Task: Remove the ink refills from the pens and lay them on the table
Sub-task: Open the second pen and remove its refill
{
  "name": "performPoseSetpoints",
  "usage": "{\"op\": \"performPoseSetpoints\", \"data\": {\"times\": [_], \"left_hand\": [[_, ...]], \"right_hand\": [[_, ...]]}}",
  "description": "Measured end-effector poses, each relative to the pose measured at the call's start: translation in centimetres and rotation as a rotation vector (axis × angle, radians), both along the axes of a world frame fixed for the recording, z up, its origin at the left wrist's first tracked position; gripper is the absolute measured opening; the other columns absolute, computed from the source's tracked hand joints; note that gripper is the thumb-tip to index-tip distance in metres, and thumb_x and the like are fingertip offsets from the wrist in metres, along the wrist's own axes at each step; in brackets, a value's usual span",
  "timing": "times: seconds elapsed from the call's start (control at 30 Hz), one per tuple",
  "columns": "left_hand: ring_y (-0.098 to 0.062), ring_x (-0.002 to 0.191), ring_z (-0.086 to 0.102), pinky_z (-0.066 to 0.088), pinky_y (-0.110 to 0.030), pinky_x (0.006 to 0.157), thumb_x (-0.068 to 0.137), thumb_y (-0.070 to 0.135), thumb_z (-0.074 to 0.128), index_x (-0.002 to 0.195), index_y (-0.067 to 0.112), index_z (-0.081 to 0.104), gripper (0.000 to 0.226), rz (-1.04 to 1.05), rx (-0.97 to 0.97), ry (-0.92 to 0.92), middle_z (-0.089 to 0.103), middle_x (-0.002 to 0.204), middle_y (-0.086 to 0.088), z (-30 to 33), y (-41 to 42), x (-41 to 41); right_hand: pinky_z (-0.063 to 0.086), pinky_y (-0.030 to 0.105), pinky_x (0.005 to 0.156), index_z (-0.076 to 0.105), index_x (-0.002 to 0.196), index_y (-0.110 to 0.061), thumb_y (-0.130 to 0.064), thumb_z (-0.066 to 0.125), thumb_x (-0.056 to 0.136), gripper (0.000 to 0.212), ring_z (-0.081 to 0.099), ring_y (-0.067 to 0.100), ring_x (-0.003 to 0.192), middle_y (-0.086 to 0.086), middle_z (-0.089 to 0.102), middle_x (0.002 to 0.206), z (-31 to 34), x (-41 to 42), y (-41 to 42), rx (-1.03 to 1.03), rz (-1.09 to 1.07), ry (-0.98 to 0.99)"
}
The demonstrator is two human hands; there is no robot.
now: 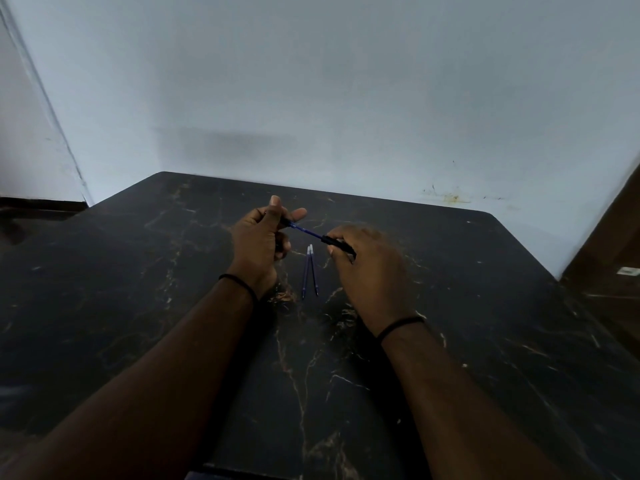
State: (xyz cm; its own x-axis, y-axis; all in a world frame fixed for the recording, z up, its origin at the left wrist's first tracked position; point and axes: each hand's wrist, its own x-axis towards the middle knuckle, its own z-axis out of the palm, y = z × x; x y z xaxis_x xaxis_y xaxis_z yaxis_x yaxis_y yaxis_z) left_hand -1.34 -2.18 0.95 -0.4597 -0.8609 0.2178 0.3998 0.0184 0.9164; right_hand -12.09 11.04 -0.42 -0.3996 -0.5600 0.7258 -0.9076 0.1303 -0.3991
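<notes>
Dark marble table — two refills flat, left hand and right hand each gripping a pen half.

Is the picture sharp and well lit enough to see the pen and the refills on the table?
Head view: dim, even light; the dark table hides the black pen parts; two refills show thin but distinct; the edges bend from the wide lens and blur slightly; a soft shadow lies on the wall.

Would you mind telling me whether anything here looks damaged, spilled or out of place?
Nothing stands out. Two ink refills lie neatly side by side on the dark marble table. The left hand and right hand hold a pen's two halves, blue refill exposed between them. Only a yellowish stain marks the wall.
</notes>
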Motion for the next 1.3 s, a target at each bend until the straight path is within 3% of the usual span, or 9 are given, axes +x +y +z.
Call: {"op": "performPoseSetpoints", "data": {"times": [0.83, 1.2, 1.3], "left_hand": [[-0.013, 0.04, 0.04, 0.03, -0.02, 0.037, 0.101, 0.035, 0.048, 0.077, 0.012, 0.054, 0.034, 0.004, 0.044, 0.01, 0.075, 0.107, -0.011, 0.2, 0.0, 0.1], [-0.013, 0.037, 0.044, 0.032, -0.022, 0.038, 0.1, 0.035, 0.051, 0.081, 0.011, 0.053, 0.03, -0.034, -0.052, -0.047, 0.076, 0.103, -0.012, 0.0, 1.2, -0.8], [-0.015, 0.039, 0.044, 0.033, -0.023, 0.038, 0.099, 0.035, 0.052, 0.082, 0.011, 0.053, 0.03, -0.058, -0.054, -0.061, 0.076, 0.101, -0.011, -0.2, 1.8, -1.1]], "right_hand": [[0.052, 0.042, 0.081, 0.072, 0.103, -0.026, -0.022, 0.068, 0.089, 0.014, 0.06, 0.017, 0.091, -0.005, 0.071, 0.098, -0.1, 0.0, -0.1, -0.007, 0.007, -0.051], [0.046, 0.025, 0.075, 0.072, 0.105, -0.024, -0.024, 0.067, 0.091, 0.014, 0.06, 0.013, 0.09, -0.004, 0.07, 0.099, 0.3, 0.5, 0.3, 0.014, 0.029, -0.058], [0.051, 0.027, 0.077, 0.072, 0.108, -0.023, -0.023, 0.068, 0.092, 0.017, 0.062, 0.012, 0.09, -0.004, 0.07, 0.1, 0.5, 0.8, 0.5, 0.004, 0.06, -0.088]]}}
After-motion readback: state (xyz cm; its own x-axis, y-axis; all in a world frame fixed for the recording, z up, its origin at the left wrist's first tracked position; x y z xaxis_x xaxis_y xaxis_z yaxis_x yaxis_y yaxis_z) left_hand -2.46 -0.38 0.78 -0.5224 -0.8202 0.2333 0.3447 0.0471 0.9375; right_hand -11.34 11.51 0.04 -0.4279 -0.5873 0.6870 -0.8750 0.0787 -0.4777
